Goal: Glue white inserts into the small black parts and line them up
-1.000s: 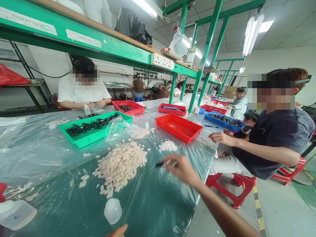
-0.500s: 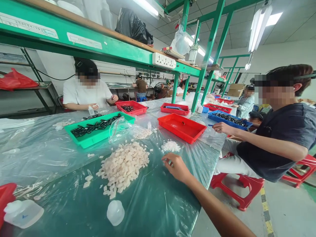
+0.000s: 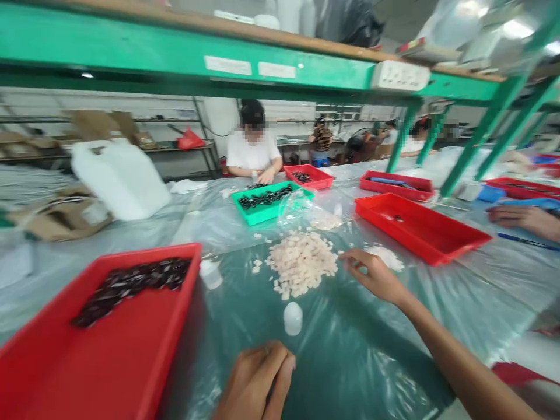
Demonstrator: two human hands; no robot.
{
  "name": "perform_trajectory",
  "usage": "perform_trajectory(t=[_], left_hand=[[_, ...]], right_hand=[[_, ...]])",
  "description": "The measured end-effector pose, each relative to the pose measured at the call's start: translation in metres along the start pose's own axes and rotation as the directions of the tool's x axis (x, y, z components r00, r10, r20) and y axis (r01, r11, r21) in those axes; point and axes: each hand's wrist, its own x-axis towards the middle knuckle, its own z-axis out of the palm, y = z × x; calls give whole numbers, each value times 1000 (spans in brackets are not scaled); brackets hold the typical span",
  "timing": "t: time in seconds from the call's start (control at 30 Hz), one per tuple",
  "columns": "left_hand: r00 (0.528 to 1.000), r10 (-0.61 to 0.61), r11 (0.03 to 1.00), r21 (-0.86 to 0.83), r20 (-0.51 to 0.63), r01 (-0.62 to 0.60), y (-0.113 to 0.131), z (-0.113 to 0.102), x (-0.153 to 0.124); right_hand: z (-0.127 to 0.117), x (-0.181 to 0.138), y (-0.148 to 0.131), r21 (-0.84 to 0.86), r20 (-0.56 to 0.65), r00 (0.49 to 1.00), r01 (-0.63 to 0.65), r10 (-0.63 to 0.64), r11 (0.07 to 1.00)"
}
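"Where's the heap of cream-coloured chips?"

"On the plastic-covered counter, near the middle of the view. Call it the clock's hub."

"And the right hand?"

"At three o'clock, fingers loosely bent, tips just beside the heap's edge. I can't tell whether it pinches anything."

"The left hand?"

"Near seven, fingers curled in, thumb close to the forefinger; whether it holds anything, I can't tell. A white domed container stands at six."

"Trays?"

"A red tray at eight holds dark pieces; a green tray at eleven holds black pieces. Another red tray lies towards half past two."
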Motion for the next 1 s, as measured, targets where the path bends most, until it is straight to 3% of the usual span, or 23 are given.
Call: perform_trajectory(t=[0.13,0.23,0.33,0.47,0.53,0.67,0.77,0.87,1.0], left_hand=[[974,-172,980,79,-144,185,-18,-25,13],[918,-295,931,135,-264,338,-29,-49,20],[857,-395,855,209,-331,474,-35,-92,21],[781,-532,707,337,-327,622,-55,-157,25],[762,-600,642,423,-243,640,-79,-173,31],[742,-671,620,538,-16,572,-137,-158,45],[738,-674,618,576,36,536,-163,-132,54],[738,-674,609,584,26,536,-171,-119,64],[754,-656,622,544,-31,563,-163,-126,71]], right_hand=[[36,1,-47,200,284,938,146,-200,969],[55,1,-60,256,319,917,161,-241,953],[71,-4,-60,306,345,909,127,-234,943],[90,-13,-61,328,392,900,56,-190,943],[98,-16,-63,321,396,902,38,-171,946],[102,-18,-67,327,395,906,15,-151,945],[99,-17,-70,343,378,914,7,-145,939],[98,-17,-72,368,344,928,5,-141,930],[94,-18,-74,421,313,937,11,-157,907]])
